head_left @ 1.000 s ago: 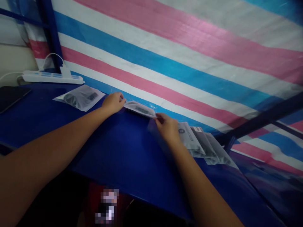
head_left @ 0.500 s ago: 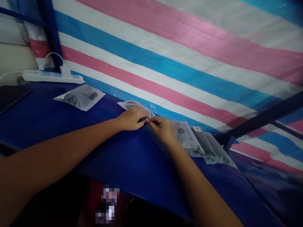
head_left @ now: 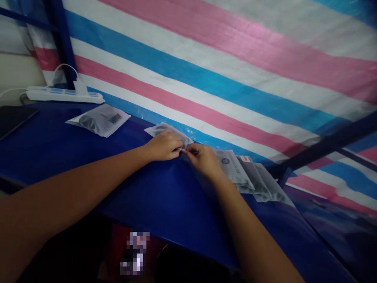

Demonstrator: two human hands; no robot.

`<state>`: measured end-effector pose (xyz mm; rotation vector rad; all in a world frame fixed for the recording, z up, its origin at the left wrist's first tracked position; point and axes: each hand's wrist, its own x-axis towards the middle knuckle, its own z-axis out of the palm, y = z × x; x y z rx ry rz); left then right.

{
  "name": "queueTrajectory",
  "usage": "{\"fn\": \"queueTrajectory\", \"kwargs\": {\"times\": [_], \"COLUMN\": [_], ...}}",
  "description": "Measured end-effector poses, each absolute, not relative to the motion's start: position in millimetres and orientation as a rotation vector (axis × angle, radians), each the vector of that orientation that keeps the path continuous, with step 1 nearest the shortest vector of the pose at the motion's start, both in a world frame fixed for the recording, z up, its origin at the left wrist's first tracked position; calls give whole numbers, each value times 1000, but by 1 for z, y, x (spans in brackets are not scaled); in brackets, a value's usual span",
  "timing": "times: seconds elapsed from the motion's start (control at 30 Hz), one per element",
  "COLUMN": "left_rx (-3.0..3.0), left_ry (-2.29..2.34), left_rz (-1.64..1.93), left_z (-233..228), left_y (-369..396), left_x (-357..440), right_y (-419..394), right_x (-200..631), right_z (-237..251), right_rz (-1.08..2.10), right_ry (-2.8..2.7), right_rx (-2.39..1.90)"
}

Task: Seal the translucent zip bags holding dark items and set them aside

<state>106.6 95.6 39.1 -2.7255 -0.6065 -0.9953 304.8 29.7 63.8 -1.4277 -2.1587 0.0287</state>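
A frosted plastic bag lies at the back of the blue table, against the striped sheet, and my hands cover most of it. My left hand is closed on its near edge, knuckles up. Close beside it, my right hand pinches the same edge between thumb and fingers. A short pale strip of that edge shows between the two hands. What the bag contains is hidden.
Several similar filled bags overlap in a row to the right. Another bag with something dark inside lies at the left. Behind it sits a white power strip. A dark flat object rests at the left edge.
Both hands stay on the bag's edge, with only a slight shift of the fingers. A bit more of the pale strip shows between them. The view has moved slightly.
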Motion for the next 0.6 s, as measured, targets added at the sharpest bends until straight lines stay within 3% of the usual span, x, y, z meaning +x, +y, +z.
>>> {"fn": "queueTrajectory", "kwargs": {"times": [0.4, 0.6], "left_rx": [-2674, -2699], "left_ry": [-711, -736], "left_rz": [-1018, -1032], "left_z": [43, 45], "left_y": [105, 105], "left_x": [95, 92], "right_y": [35, 10], "right_x": [322, 329], "right_z": [64, 123], "right_rz": [50, -35], "right_ry": [-2055, -1762], "right_rx": [-1499, -1328]}}
